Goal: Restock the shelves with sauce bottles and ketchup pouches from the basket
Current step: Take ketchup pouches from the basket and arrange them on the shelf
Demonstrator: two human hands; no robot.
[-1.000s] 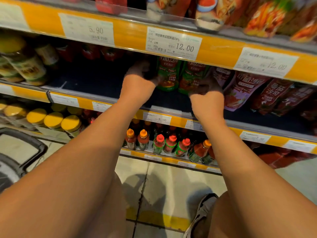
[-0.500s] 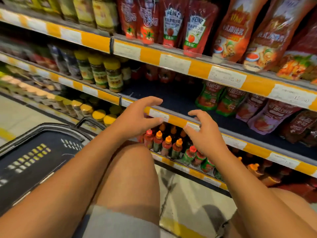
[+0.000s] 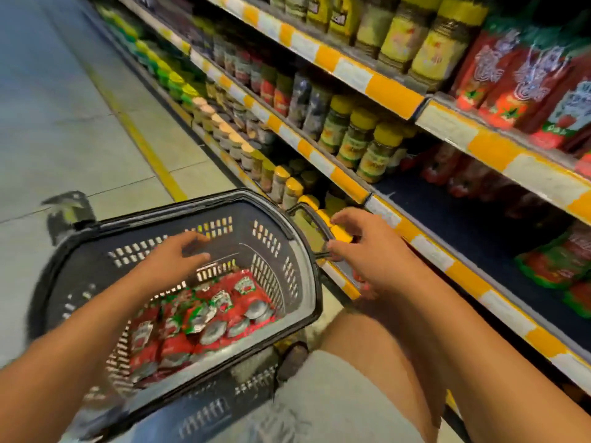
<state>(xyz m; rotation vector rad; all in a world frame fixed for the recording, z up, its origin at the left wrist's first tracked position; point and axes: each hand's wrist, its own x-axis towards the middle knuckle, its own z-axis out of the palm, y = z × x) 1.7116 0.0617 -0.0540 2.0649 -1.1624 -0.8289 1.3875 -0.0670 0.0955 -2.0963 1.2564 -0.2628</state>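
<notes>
A dark plastic basket (image 3: 297,251) stands on the floor at my left, holding several red ketchup pouches (image 3: 204,318). My left hand (image 3: 174,259) hovers over the basket's inside with fingers spread and nothing in it. My right hand (image 3: 361,251) hangs just past the basket's right rim, beside its handle, fingers loosely bent and empty. On the shelf (image 3: 460,273) to the right lie a few red and green pouches (image 3: 556,263); most of its dark board is bare.
Jars with yellow lids (image 3: 367,145) fill the shelf to the left of the bare stretch. Red pouches (image 3: 511,81) stand on the shelf above. Tiled aisle floor (image 3: 64,123) with a yellow line runs along the shelving. My knee (image 3: 348,362) is beside the basket.
Both hands have drawn back from the pouch shelf and swung left and down to the basket. My view turned from the shelf to the basket. Both hands hold nothing.
</notes>
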